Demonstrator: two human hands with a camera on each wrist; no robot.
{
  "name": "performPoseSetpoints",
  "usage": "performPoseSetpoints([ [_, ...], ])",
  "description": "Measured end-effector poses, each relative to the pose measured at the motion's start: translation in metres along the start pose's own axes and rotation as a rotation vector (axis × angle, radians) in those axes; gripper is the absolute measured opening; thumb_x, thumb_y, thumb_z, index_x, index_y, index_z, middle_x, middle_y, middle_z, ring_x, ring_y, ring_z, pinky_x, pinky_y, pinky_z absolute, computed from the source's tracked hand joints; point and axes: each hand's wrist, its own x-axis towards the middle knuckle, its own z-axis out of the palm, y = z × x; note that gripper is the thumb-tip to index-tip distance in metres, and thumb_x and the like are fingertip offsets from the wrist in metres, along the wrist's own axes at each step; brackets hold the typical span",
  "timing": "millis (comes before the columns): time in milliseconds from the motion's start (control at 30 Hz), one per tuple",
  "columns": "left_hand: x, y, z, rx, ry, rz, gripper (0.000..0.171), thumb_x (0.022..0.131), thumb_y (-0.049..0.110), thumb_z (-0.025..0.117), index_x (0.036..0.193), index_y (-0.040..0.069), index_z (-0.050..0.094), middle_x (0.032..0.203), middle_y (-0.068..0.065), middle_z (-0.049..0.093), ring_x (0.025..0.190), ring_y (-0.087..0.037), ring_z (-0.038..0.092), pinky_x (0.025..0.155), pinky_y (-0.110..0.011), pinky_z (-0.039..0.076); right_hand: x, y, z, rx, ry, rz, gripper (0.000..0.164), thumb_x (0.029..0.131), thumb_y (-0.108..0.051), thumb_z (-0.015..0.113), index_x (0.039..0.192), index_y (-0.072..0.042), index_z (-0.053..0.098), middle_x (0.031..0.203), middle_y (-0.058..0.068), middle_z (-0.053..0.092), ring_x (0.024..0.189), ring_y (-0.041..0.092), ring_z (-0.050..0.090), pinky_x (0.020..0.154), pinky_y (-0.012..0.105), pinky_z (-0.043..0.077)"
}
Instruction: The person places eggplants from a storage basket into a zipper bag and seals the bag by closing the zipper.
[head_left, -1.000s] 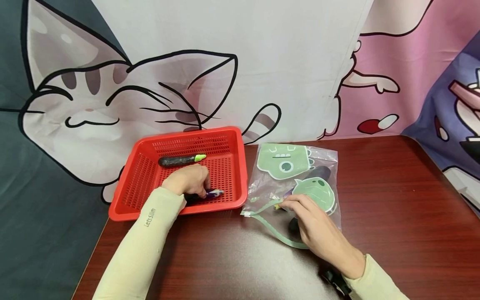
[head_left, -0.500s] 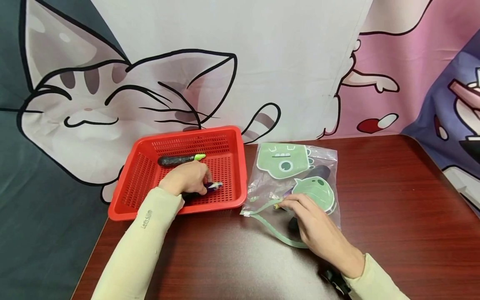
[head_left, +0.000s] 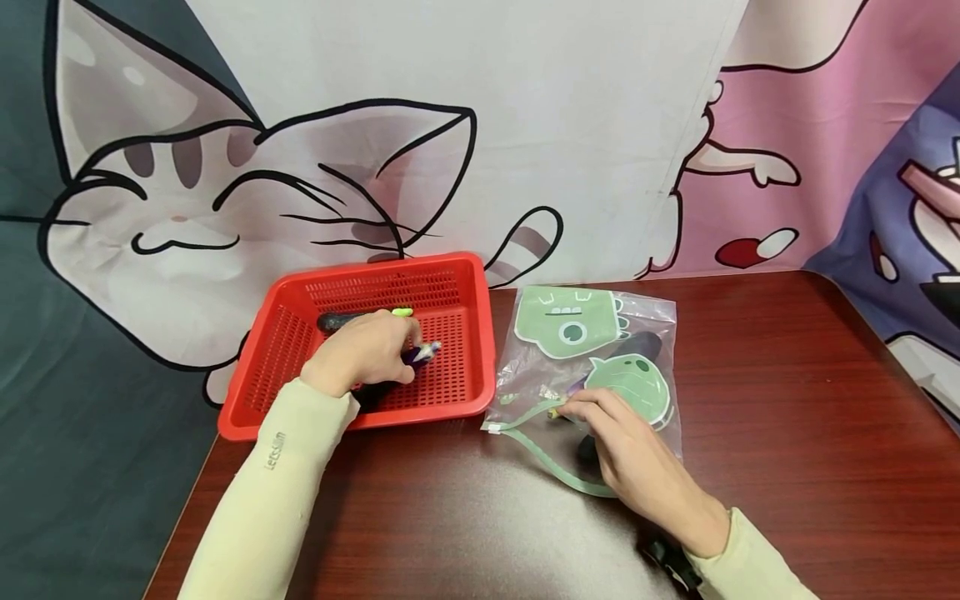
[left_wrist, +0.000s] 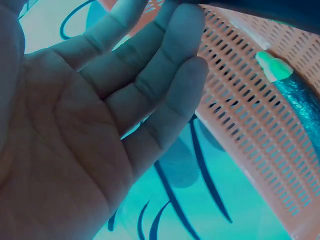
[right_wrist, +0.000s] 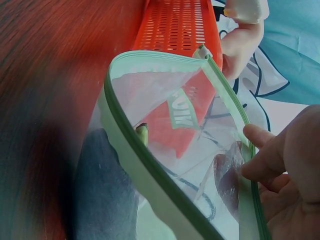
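Note:
My left hand (head_left: pixel 367 346) is over the red basket (head_left: pixel 483 333) and grips a dark purple eggplant (head_left: pixel 375 394) with a pale, purple-streaked tip; its body runs partly beneath the hand. In the left wrist view the held eggplant (left_wrist: pixel 260 10) crosses the top edge above the fingertips. Another dark eggplant (head_left: pixel 337 322), green at one end, lies behind the hand in the basket. My right hand (head_left: pixel 648 475) pinches the green rim of a clear zip bag (head_left: pixel 555 325) printed with green cartoon faces. The right wrist view shows the bag's mouth apart, with dark vegetables partly visible inside.
The basket and bag stand side by side on a dark red wooden table (head_left: pixel 420 517). Behind them hangs a cartoon-printed cloth (head_left: pixel 585 125). The bag's white slider (head_left: pixel 493 428) sits close to the basket's right front corner.
My left hand has raised the eggplant's pale tip and drawn slightly back and left, now partly covering the other eggplant. The right hand and the bag have stayed in place.

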Motion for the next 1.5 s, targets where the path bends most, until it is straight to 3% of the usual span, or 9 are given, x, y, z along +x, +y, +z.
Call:
performPoseSetpoints([
  [267, -0.009, 0.009, -0.009, -0.014, 0.085, -0.001, 0.030, 0.074, 0.024, 0.078, 0.097, 0.017, 0.060, 0.076, 0.003, 0.059, 0.069, -0.018, 0.054, 0.065, -0.035, 0.044, -0.001, 0.000, 0.001, -0.002, 0.000, 0.000, 0.038, 0.090, 0.007, 0.042, 0.118, -0.005, 0.065, 0.119, 0.005, 0.061, 0.108, 0.022, 0.058, 0.099, 0.022, 0.037],
  [567, -0.024, 0.019, -0.017, -0.014, 0.215, 0.046, 0.027, 0.073, 0.020, 0.075, 0.090, 0.020, 0.054, 0.071, 0.005, 0.055, 0.066, -0.016, 0.053, 0.060, -0.034, 0.044, 0.000, 0.001, 0.000, 0.002, -0.004, 0.009, 0.037, 0.091, 0.007, 0.042, 0.118, -0.005, 0.066, 0.119, 0.005, 0.061, 0.109, 0.022, 0.058, 0.100, 0.021, 0.037],
  [933, -0.048, 0.027, -0.016, -0.017, 0.387, 0.161, 0.039, 0.080, 0.021, 0.080, 0.114, 0.010, 0.062, 0.093, 0.000, 0.064, 0.080, -0.016, 0.057, 0.074, -0.035, 0.051, 0.000, 0.002, 0.001, 0.007, 0.013, -0.010, 0.037, 0.090, 0.006, 0.042, 0.116, -0.004, 0.066, 0.118, 0.006, 0.061, 0.108, 0.022, 0.058, 0.100, 0.021, 0.037],
  [1267, -0.064, 0.035, -0.009, -0.061, 0.565, 0.307, 0.034, 0.080, 0.014, 0.076, 0.112, 0.012, 0.063, 0.095, 0.004, 0.062, 0.085, -0.011, 0.057, 0.077, -0.032, 0.053, -0.001, 0.002, 0.000, 0.006, 0.000, 0.002, 0.036, 0.092, 0.006, 0.042, 0.117, -0.003, 0.066, 0.119, 0.007, 0.061, 0.109, 0.022, 0.058, 0.101, 0.021, 0.037],
  [1500, -0.071, 0.041, 0.000, -0.063, 0.650, 0.362, 0.038, 0.077, 0.012, 0.076, 0.114, 0.009, 0.064, 0.100, -0.001, 0.065, 0.091, -0.014, 0.060, 0.082, -0.035, 0.054, 0.000, 0.002, 0.001, 0.011, 0.009, -0.005, 0.035, 0.092, 0.005, 0.043, 0.117, -0.005, 0.065, 0.118, 0.007, 0.061, 0.109, 0.022, 0.058, 0.101, 0.021, 0.037],
])
